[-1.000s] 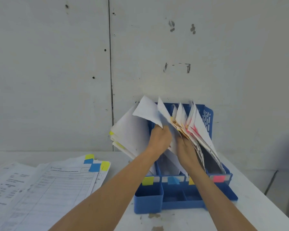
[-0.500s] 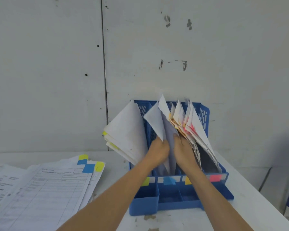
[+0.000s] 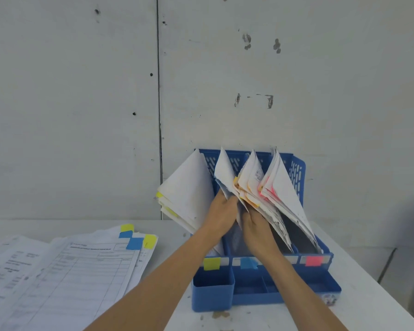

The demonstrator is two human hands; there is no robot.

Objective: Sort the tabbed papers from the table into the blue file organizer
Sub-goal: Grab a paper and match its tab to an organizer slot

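The blue file organizer (image 3: 296, 173) stands on the white tabletop (image 3: 368, 306) against the wall, with four fans of paper upright in its slots. The left hand (image 3: 221, 210) pinches the lower edge of the blue-tabbed sheets (image 3: 225, 173) in the second slot. The right hand (image 3: 256, 228), touching the left, presses against the orange-tabbed sheets (image 3: 250, 180) just beside them. More tabbed papers (image 3: 81, 271) lie flat on the tabletop, well to the left.

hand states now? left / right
Left hand: closed on a white sheet in the blue file organizer.
Right hand: pressed into the paper stacks; grip cannot be told.
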